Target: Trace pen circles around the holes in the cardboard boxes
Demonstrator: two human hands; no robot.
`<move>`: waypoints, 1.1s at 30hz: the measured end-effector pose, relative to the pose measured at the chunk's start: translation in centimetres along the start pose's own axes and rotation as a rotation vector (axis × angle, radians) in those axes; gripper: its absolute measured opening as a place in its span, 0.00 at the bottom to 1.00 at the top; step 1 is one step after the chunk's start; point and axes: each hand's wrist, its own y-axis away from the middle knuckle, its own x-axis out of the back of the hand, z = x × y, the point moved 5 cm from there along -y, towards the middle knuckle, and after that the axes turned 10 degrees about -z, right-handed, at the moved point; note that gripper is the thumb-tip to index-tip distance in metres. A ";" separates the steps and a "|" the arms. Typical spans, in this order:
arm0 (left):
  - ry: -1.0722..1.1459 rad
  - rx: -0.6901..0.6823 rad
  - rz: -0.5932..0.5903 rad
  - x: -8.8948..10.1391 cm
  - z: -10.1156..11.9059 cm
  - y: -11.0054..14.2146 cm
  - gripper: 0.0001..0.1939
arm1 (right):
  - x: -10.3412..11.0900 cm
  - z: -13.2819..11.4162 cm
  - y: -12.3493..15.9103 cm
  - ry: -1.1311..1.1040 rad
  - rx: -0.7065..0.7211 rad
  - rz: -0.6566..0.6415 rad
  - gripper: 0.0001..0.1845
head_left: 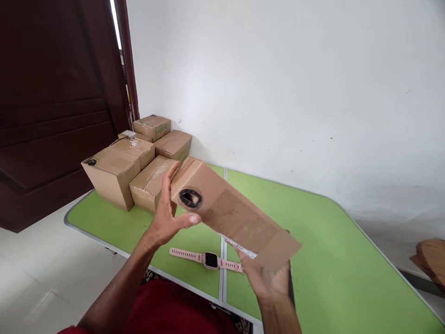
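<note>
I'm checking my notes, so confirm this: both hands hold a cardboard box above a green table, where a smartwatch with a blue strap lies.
The colour is wrong: the head view shows a pink strap on the smartwatch. The left hand and right hand hold the cardboard box above the green table.

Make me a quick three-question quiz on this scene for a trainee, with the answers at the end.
1. Which hand grips the raised box at the end with the black ring: A, right; B, left?
2. True or false: the pink watch has its strap fastened in a loop.
3. Fill in: the other boxes stand toward the ____ end of the green table, as the camera sees it.

Key: 1. B, the left hand. 2. False; it lies spread open. 3. Left.
</note>
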 end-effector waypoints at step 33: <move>-0.232 -0.004 -0.111 -5.4 1.1 1.2 0.57 | -13.5 -4.1 3.3 0.469 -0.012 -0.312 0.35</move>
